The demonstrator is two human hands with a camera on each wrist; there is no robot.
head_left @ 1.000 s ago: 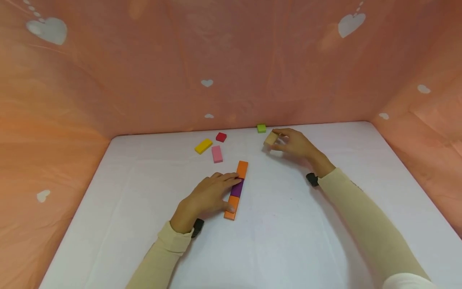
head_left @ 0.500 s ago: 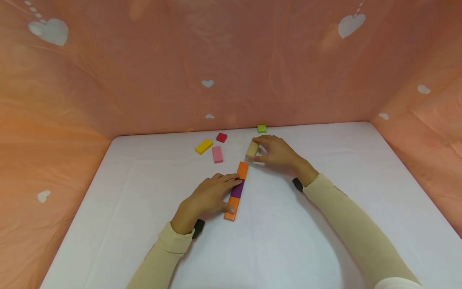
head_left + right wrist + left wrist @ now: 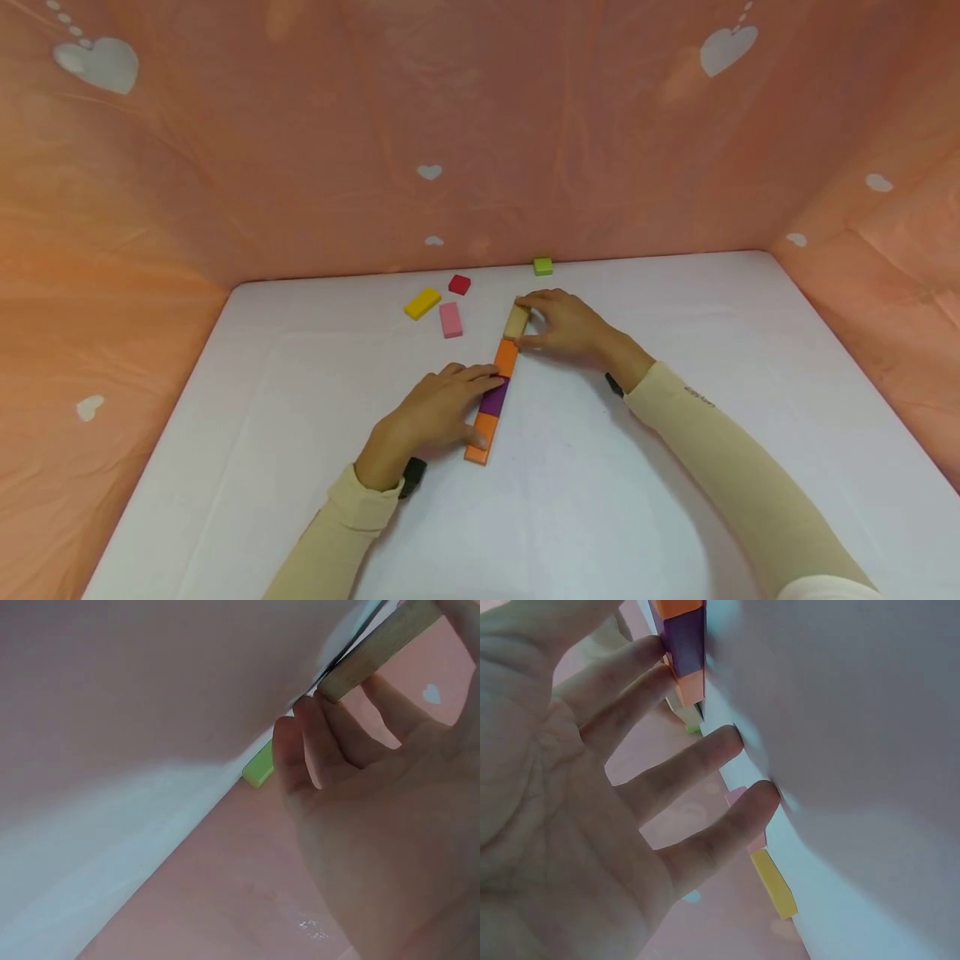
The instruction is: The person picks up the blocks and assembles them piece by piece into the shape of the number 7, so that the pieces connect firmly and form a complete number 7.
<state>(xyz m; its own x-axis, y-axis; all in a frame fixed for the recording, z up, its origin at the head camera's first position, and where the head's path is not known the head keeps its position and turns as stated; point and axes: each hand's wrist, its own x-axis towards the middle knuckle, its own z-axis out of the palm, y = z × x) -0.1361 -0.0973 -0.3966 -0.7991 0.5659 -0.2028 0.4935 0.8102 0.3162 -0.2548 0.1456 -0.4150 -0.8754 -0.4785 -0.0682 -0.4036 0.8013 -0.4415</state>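
Note:
My right hand (image 3: 568, 327) pinches a plain wooden block (image 3: 516, 322) between thumb and fingers, at the far end of a row of blocks. Two orange blocks and a purple block (image 3: 493, 400) make up that row: a far orange block (image 3: 506, 357), the purple one in the middle, and a near orange block (image 3: 488, 428). My left hand (image 3: 431, 408) rests along the row's left side with fingers spread and fairly straight, thumb on the near orange block. In the left wrist view, two fingertips (image 3: 654, 646) touch the row while two others meet the table.
Behind the row lie a pink block (image 3: 451, 320), a yellow block (image 3: 423, 303) and a small red block (image 3: 460, 285). A small green block (image 3: 543, 266) sits at the back edge of the white table (image 3: 300, 375). Peach cloth (image 3: 480, 125) hangs around the table.
My right hand has carried the wooden block leftward and toward me, to the far end of the row. My left hand stays in place on the row.

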